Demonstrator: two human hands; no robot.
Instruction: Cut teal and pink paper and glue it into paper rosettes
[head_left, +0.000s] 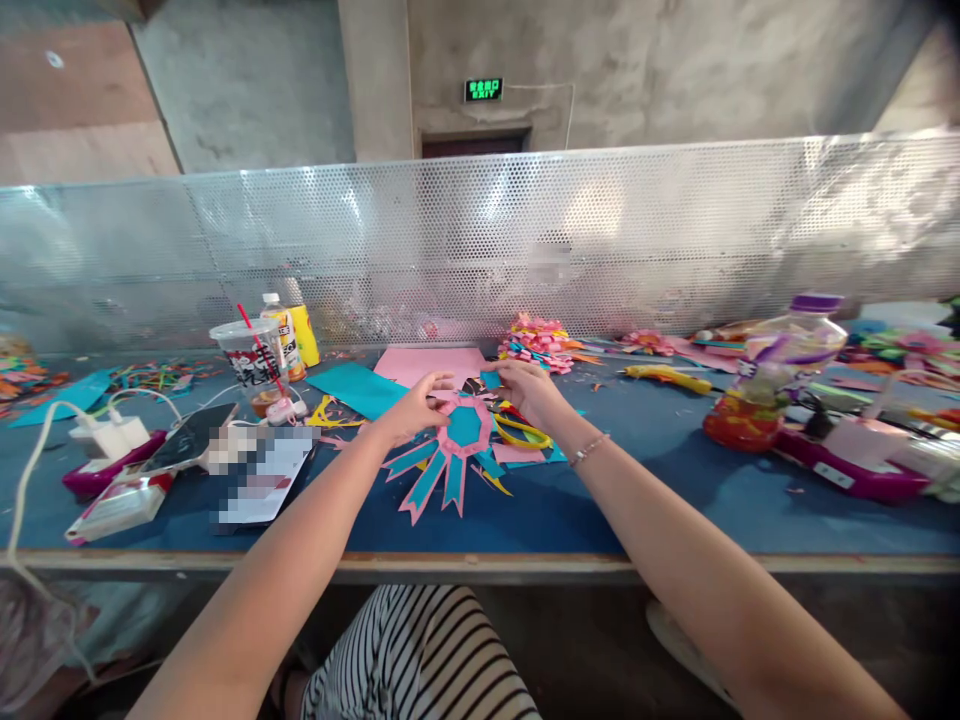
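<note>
A pink and blue paper rosette point(465, 427) with notched paper tails lies on the table in front of me. My left hand point(421, 408) is at its upper left edge, fingers curled and thumb against the pink rim. Just beyond its upper right side, my right hand point(527, 392) has its fingertips pressed together. Whatever is between them is too small to make out. A small piece of blue paper point(491, 379) shows beside those fingertips. Yellow-handled scissors point(525, 434) lie below my right hand, partly hidden.
Blue paper point(356, 388) and a pink sheet point(427, 365) lie behind. A pile of paper strips point(536, 343) stands at the back. Left are a plastic cup point(251, 355) and a phone point(270, 480); right, a yellow cutter point(667, 378) and a drink bottle point(776, 375). A perforated metal panel point(465, 240) borders the back.
</note>
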